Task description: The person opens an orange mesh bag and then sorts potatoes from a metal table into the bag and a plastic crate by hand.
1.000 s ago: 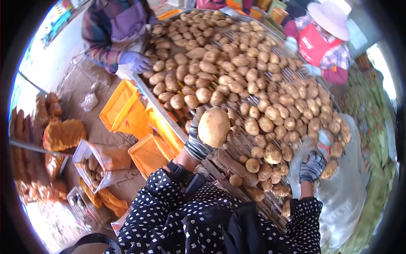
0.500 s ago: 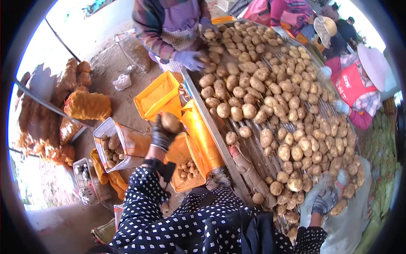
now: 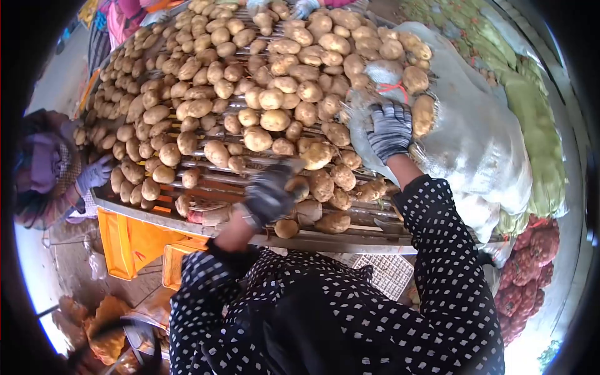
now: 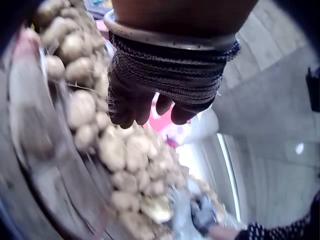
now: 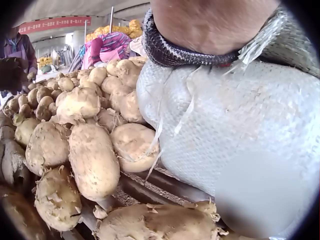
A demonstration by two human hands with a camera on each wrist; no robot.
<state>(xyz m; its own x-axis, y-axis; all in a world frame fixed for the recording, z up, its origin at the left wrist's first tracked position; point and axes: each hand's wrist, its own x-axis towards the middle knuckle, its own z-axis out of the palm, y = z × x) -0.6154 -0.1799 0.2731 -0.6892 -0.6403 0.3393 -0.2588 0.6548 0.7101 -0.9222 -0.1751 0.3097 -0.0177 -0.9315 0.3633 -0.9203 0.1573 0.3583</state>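
My left hand [image 3: 272,192], in a dark striped glove, is blurred above the near side of a rack heaped with potatoes [image 3: 257,139]. In the left wrist view its fingers [image 4: 131,107] hang down with the thumb apart and nothing between them. A brown potato [image 3: 297,186] overlaps its fingertips in the head view. To the right, my gloved right hand [image 3: 390,129] holds the white woven sack [image 3: 465,125], its fingers on top. The right wrist view shows the cuff, with the sack [image 5: 240,115] hiding the fingers. Potatoes [image 5: 94,161] lie beside it.
A metal rim [image 3: 325,239] edges the rack on my side. Orange crates [image 3: 128,240] stand below it at left. A person in purple [image 3: 47,162] is at the left end, and gloved hands [image 3: 305,7] reach in from the far side. Green sacks [image 3: 531,131] lie at right.
The head view has swung right. My left hand carried a potato off the rack toward the orange crates, and is now back over the rack without it. My right hand stays at the sack.
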